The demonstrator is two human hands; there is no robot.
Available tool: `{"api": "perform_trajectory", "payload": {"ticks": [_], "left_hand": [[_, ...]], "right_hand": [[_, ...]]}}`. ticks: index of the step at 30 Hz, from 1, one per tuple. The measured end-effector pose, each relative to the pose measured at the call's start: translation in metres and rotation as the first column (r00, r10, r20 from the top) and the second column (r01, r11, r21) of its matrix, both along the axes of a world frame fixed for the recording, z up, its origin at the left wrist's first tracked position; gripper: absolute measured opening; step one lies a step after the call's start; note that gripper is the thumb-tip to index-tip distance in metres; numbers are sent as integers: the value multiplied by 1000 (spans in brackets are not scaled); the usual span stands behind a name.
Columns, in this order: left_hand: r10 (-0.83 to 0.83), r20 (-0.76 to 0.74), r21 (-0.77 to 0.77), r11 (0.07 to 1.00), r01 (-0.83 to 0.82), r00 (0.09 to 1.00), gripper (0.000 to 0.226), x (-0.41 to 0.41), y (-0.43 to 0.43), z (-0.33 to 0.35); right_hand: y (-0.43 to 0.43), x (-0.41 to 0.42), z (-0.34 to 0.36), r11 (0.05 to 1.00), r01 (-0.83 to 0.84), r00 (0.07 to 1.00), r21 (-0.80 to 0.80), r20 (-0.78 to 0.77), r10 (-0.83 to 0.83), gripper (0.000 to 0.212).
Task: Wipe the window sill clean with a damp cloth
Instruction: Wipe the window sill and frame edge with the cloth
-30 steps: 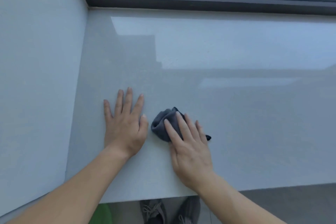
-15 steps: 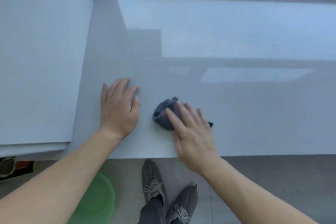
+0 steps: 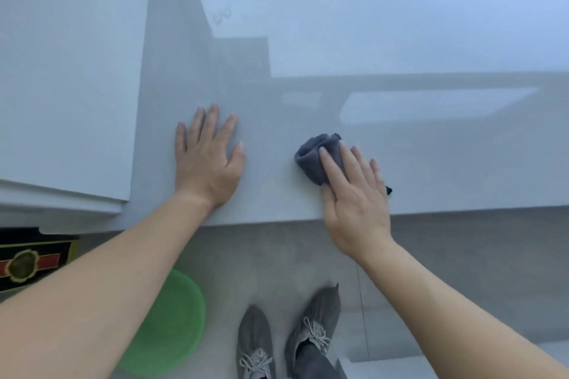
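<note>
The pale grey glossy window sill [image 3: 400, 49] fills the upper part of the head view. A crumpled dark grey cloth [image 3: 317, 157] lies on it near the front edge. My right hand [image 3: 354, 194] presses flat on the cloth, fingers together over its right half, so part of the cloth is hidden. A small dark corner of the cloth pokes out at the hand's right side. My left hand [image 3: 207, 160] rests flat on the bare sill to the left, fingers spread, holding nothing, a hand's width away from the cloth.
A white side wall [image 3: 67, 71] bounds the sill on the left. Below the sill's front edge [image 3: 277, 220] is grey floor with a green basin [image 3: 172, 326], my grey shoes [image 3: 289, 338] and a black-and-red box [image 3: 34, 258] at the left.
My right hand has slid the cloth to the right, widening the gap to my left hand. The view has tilted down, so the window frame is out of sight and more floor shows.
</note>
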State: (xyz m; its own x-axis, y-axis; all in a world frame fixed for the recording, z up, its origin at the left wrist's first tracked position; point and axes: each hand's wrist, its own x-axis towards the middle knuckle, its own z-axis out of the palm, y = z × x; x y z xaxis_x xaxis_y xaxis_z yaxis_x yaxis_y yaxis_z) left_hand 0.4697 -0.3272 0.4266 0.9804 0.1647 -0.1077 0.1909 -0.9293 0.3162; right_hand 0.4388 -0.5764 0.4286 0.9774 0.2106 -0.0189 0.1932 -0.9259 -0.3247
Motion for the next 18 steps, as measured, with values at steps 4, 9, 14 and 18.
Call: {"api": "perform_trajectory", "payload": {"ticks": [4,9,14,18], "left_hand": [[58,-3,-39,998,-58,998,65,4,-14,7],[-86,51,-57,994,89,995,63,17,-52,10],[-76,-19,26,997,76,997,61,35,-84,1],[-67,-27,103,992,69,997,63,36,-85,-2]], "right_hand": [[6,-28,3,998,-61,998,-15,3,61,57],[-55,6,3,992,-106,994,-65,-34,104,57],[-62,26,3,979,189,982,-71,-10,-190,58],[-86,31,5,970,-226,973,-91,-76,220,56]]}}
